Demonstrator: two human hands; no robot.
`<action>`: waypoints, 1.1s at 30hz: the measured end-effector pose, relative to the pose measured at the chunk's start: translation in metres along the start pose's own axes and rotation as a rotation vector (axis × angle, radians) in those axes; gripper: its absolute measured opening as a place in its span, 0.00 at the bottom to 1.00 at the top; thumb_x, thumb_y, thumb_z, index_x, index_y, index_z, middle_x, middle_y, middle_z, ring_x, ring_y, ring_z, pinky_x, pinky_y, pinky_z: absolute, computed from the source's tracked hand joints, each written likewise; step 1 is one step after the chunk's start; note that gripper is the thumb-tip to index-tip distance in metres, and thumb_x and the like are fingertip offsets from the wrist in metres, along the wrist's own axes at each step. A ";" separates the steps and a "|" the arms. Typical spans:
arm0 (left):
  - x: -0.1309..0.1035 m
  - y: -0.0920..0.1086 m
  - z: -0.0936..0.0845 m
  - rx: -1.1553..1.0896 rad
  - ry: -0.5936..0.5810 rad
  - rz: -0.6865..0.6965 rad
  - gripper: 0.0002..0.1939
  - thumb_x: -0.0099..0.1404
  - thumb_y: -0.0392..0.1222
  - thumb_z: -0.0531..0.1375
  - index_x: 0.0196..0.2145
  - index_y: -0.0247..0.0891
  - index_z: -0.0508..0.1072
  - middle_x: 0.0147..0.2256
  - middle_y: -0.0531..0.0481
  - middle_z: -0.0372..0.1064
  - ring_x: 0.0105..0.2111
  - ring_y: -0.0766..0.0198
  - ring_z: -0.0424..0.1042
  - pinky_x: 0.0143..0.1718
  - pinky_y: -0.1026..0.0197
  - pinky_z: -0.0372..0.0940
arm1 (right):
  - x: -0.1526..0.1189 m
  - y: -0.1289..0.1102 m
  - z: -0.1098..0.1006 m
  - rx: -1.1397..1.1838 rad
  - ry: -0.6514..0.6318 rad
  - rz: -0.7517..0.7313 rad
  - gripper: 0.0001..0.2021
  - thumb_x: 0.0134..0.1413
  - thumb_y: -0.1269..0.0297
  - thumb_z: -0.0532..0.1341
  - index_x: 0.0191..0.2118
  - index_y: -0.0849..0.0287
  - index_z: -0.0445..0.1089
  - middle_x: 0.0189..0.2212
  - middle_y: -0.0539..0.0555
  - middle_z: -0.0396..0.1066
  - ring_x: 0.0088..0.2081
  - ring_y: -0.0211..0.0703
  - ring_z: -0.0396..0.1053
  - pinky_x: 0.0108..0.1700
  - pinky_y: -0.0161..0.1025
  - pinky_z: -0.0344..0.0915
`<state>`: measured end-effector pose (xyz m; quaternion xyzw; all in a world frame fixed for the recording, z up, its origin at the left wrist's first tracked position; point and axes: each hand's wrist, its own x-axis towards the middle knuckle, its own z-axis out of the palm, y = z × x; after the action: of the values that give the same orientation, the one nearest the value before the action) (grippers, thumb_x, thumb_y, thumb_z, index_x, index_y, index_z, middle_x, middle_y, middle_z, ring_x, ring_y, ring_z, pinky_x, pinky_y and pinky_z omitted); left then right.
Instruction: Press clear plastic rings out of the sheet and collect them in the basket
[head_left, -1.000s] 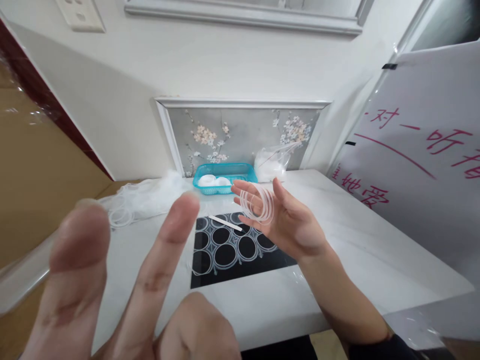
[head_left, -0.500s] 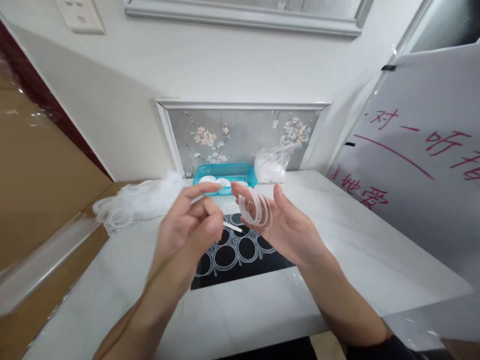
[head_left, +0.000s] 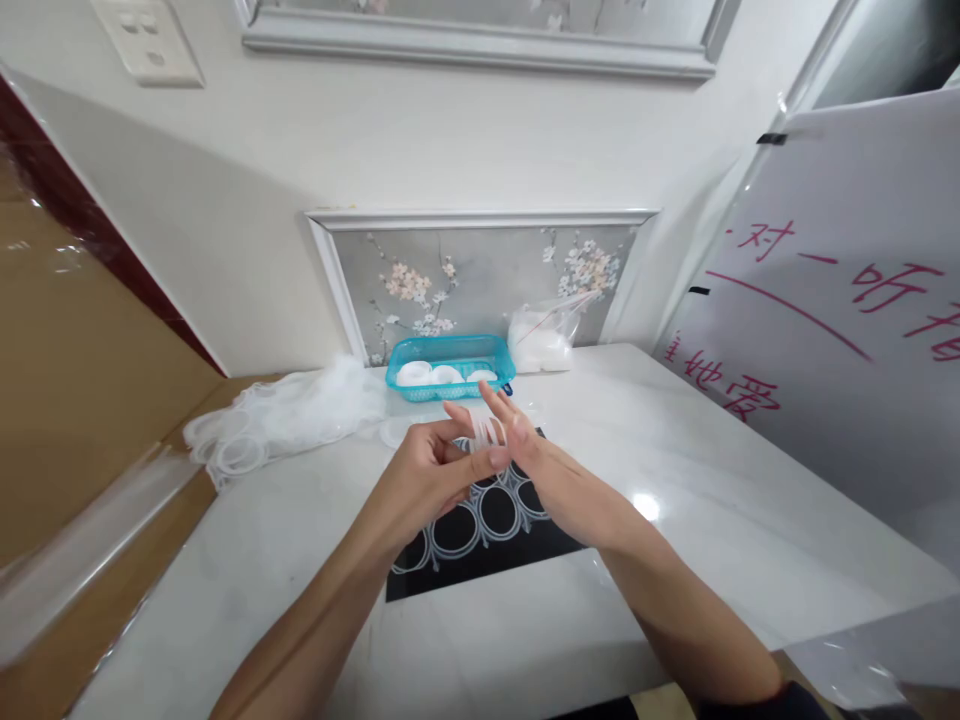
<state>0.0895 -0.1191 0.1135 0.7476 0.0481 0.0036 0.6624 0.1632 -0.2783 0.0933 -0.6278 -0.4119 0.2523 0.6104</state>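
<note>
Several thin translucent plastic rings [head_left: 487,433] are bunched between my two hands. My left hand [head_left: 442,468] closes on them from the left, thumb below and fingers curled behind. From the right, my right hand [head_left: 544,460] meets the rings with its thumb side, its fingers extending upward; its exact hold is partly hidden. The two hands touch or nearly touch at the rings. Beneath them on the table lies a black sheet [head_left: 487,565] with pale circular outlines, partly covered by my hands.
A blue plastic basket [head_left: 401,385] with white round pieces [head_left: 415,374] stands by the wall. Right of it is a clear bag [head_left: 544,345] with white contents. A heap of translucent rings [head_left: 277,420] lies left, beside cardboard [head_left: 90,300]. A whiteboard [head_left: 840,210] stands right.
My hands have come together; my left hand has moved right and closed on the rings that rested in my right hand. My right hand has turned inward. A white stick seen earlier is hidden.
</note>
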 end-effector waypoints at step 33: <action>-0.024 0.015 -0.030 0.486 -0.413 -0.094 0.22 0.63 0.60 0.61 0.28 0.37 0.78 0.15 0.54 0.64 0.16 0.72 0.62 0.21 0.68 0.55 | 0.005 -0.004 0.003 0.392 -0.071 -0.182 0.14 0.55 0.58 0.65 0.48 0.45 0.77 0.58 0.50 0.68 0.69 0.46 0.46 0.68 0.51 0.47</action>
<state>0.0643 -0.0928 0.1332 0.8657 -0.0534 -0.1903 0.4598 0.1625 -0.2734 0.0981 -0.4480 -0.4310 0.2935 0.7263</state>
